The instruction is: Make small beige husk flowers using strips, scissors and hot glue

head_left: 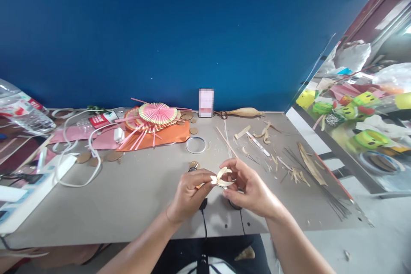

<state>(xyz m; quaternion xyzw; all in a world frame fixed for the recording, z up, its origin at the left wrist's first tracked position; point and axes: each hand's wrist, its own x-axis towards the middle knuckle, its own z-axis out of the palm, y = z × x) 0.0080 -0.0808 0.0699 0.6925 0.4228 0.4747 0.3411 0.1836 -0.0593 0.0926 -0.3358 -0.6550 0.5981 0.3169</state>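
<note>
Left hand (192,190) pinches pale petalled piece (224,183) by left end, above near-middle of table. Right hand (248,188) half-curled at petals' right — cannot tell if gripping. Grey tabletop (138,205): near edge under forearms, blue panel (192,30) along far edge. Tabletop stretches from left hand to white power strip (35,203), near left. Red bottle label (102,119), far left — lettering unreadable.
</note>
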